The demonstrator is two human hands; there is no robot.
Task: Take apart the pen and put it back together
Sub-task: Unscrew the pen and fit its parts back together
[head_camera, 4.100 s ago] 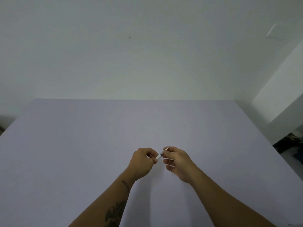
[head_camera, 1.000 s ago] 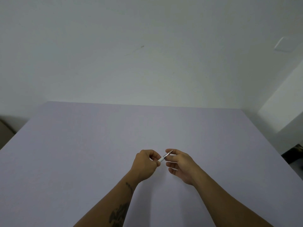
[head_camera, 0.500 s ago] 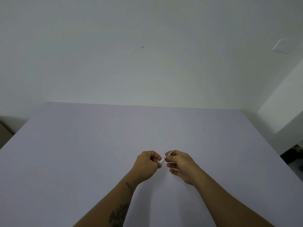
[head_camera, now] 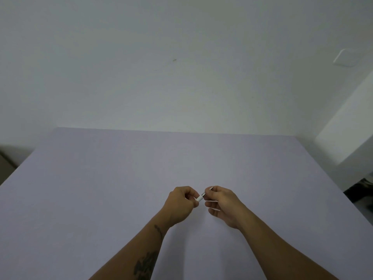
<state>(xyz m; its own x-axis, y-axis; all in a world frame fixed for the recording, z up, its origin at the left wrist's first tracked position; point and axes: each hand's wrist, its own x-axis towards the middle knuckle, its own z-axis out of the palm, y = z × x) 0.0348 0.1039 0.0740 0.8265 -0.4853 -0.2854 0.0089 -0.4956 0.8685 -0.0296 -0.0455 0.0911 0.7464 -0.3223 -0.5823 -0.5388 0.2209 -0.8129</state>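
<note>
A small white pen [head_camera: 201, 197] with a silvery tip end spans the gap between my two hands, just above the lilac table [head_camera: 121, 178]. My left hand [head_camera: 179, 205] is curled in a fist around the white barrel, so most of the barrel is hidden. My right hand [head_camera: 221, 205] pinches the metal tip end between thumb and forefinger, with its other fingers loosely curled below. The tip pokes out a little past the right fingers. The pen slopes up toward the right.
The lilac table reaches to a plain white wall [head_camera: 181, 77]. Its right edge drops to a dark floor area [head_camera: 361, 190] beside a white ledge. At far left a brown object [head_camera: 6, 164] sits beyond the table's edge.
Both hands have kept their hold on the pen and stayed in about the same spot. The right fingers have shifted slightly at the tip end. The camera view has barely moved.
</note>
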